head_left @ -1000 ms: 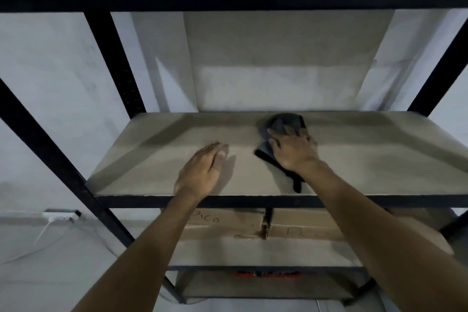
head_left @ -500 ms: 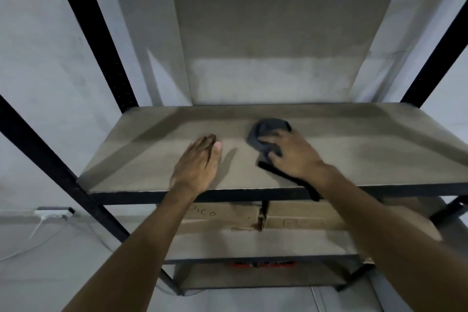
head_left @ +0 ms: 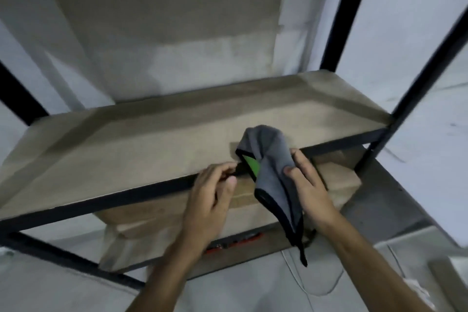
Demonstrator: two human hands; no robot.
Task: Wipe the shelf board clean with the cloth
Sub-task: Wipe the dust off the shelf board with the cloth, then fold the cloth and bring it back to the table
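Observation:
The brown shelf board spans the black metal rack, bare on top. A grey cloth with black trim and a green patch hangs off the board's front edge, lifted clear of the surface. My right hand grips the cloth from the right side, thumb and fingers pinched into it. My left hand is at the front edge of the board, its fingertips pinching the cloth's black-trimmed corner. One tail of the cloth dangles below the shelf.
Black uprights stand at the right and left of the rack. A cardboard box sits on the lower shelf, with something red beneath it. A white cable lies on the floor. A pale wall is behind.
My right hand has pulled the cloth off the board toward the front edge and lifted it. My left hand left the board surface and took hold of the cloth's corner. The view swung left.

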